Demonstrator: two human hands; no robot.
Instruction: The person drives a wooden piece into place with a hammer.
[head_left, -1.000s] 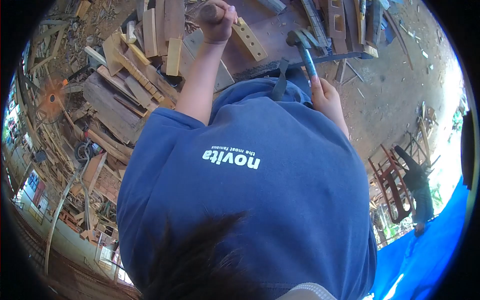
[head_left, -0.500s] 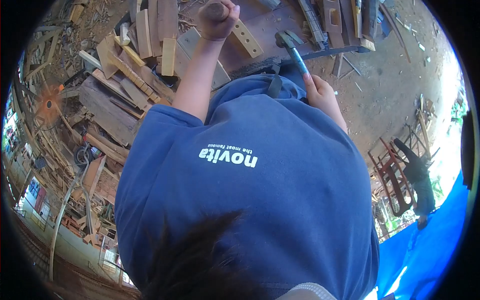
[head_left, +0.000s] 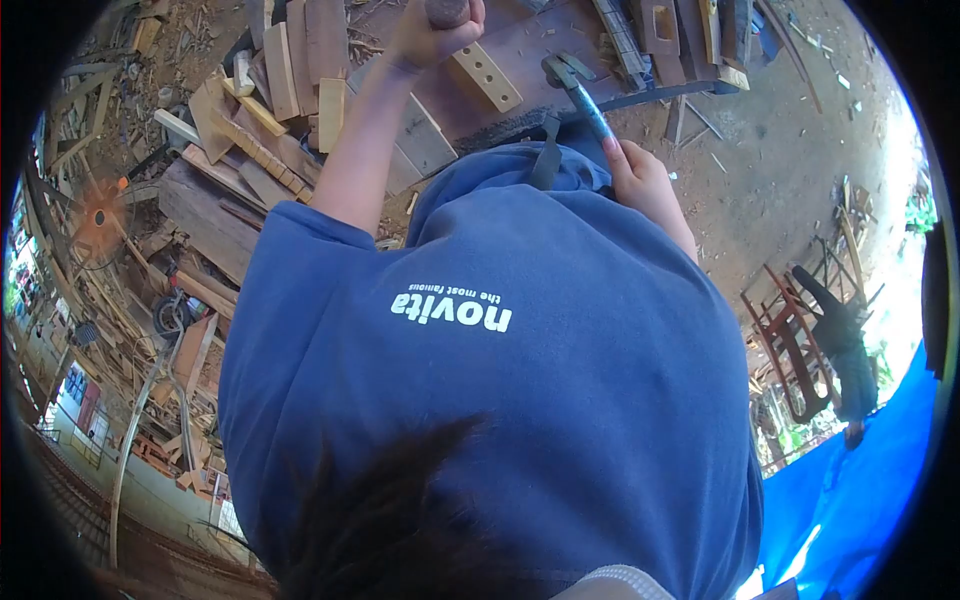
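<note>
My left hand (head_left: 432,38) is closed around a tool with a thick, round wooden handle (head_left: 447,12), seen end-on at the top edge; its working end is hidden. Just right of that wrist lies a pale wooden block (head_left: 484,76) with a row of round holes, on a broad brown work surface (head_left: 545,40). My right hand (head_left: 643,175) grips the lower part of a hammer (head_left: 583,98) with a worn blue handle. The hammer's metal head points up and left, held over the near edge of the surface and apart from the block.
Boards and offcuts (head_left: 283,70) crowd the left side. A brown block with rectangular slots (head_left: 660,28) lies at the top right. An orange-centred fan (head_left: 100,217) stands far left. Another person (head_left: 845,345) is by a wooden frame (head_left: 785,345) at right, near a blue tarp (head_left: 840,490).
My left hand has moved up with the wooden-handled tool, partly leaving the view. The hammer has shifted slightly left, still in my right hand. The surroundings have shifted slightly with the camera.
</note>
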